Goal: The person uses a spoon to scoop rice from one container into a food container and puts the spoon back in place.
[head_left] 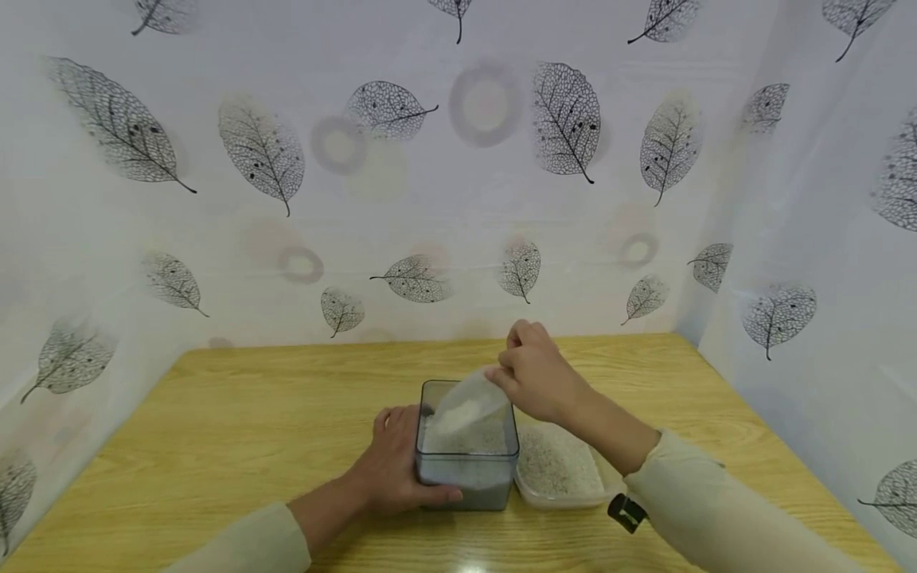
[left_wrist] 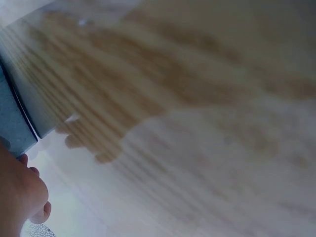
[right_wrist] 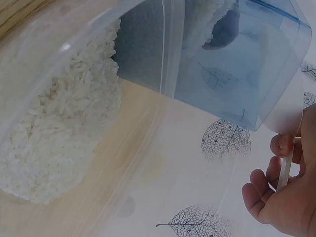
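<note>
A clear bluish square container (head_left: 466, 481) with rice (head_left: 476, 438) in it stands upright on the table. My left hand (head_left: 392, 469) grips its left side, thumb along the front wall. In the left wrist view, the left hand (left_wrist: 22, 190) is beside the container's (left_wrist: 15, 116) lower corner. Above the container, my right hand (head_left: 540, 374) holds a translucent white scoop (head_left: 469, 402), tilted down into the opening, with rice at its lower part. The right wrist view has the right hand's (right_wrist: 291, 197) fingers around the scoop's white handle (right_wrist: 285, 173).
Just right of the container is a clear shallow tub (head_left: 566, 502) with loose white rice (right_wrist: 64, 128). The wood-grain table (head_left: 236, 446) reaches back to a leaf-patterned curtain (head_left: 415, 191), which also hangs along both sides. A small black device (head_left: 626, 512) is at the right wrist.
</note>
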Motion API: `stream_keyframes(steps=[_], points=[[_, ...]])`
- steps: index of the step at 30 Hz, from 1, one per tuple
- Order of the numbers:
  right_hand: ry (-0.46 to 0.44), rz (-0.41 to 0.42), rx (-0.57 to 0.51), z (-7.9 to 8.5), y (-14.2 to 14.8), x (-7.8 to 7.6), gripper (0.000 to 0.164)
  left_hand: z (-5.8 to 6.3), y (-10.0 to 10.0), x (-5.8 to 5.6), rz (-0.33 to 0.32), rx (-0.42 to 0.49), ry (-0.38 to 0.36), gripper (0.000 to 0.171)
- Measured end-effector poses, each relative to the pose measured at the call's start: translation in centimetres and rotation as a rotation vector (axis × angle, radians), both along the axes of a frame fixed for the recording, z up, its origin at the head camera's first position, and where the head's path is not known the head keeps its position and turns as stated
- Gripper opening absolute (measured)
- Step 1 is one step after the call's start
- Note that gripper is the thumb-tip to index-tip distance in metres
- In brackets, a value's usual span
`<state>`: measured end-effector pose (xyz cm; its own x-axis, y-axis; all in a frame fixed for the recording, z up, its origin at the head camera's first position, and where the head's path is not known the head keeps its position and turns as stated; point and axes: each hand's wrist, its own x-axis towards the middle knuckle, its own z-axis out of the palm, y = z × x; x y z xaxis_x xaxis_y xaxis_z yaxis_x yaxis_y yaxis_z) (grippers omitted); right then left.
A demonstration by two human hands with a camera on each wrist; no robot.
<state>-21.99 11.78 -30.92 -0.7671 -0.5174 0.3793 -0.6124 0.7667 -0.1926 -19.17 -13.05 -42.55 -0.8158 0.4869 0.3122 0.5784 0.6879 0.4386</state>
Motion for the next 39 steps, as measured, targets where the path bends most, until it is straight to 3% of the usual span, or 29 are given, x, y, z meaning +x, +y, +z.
stream_keyframes(steps=[6,15,29,32,39], points=[[-0.059,-0.007,-0.051,0.1,1.1,-0.1,0.039,0.0,0.0,0.0,0.011,0.0,-0.014,0.109],[-0.083,-0.054,-0.128,1.1,4.6,0.1,0.041,-0.1,0.1,-0.1,0.001,0.0,0.025,0.112],[-0.142,-0.161,-0.124,1.1,12.2,1.9,0.039,-0.2,0.0,0.1,0.015,0.013,-0.047,0.112],[-0.105,-0.14,-0.092,0.6,13.5,2.2,0.039,-0.2,0.0,0.1,0.019,0.008,-0.05,0.111],[0.142,0.016,0.005,-1.6,15.8,2.2,0.051,-0.1,0.0,0.0,0.013,0.008,-0.032,0.111]])
